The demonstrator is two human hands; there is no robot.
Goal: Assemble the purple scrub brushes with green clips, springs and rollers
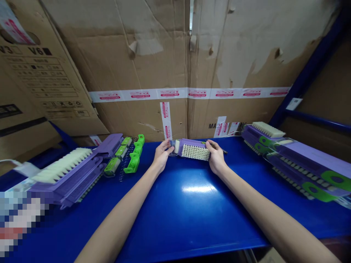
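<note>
Between my two hands is a purple brush [195,151] with rows of cream bristles facing me. My left hand [162,155] pinches its clear plastic end, where a pale block shows inside. The fingers of my right hand [216,156] are closed round the opposite end, close to a small green part. A thin dark item pokes out just behind that hand; its kind is unclear. To the left lie green clip-like frames [134,157], thin coil springs [124,164] and green pieces in clear holders [116,157].
Purple brush parts [76,180] with cream bristles are piled at left. More brushes with green ends [304,157] are stacked at right. Everything rests on a blue shelf [192,219], its front edge near me. Taped cardboard boxes [153,65] wall off the back; a blue post [307,69] rises at right.
</note>
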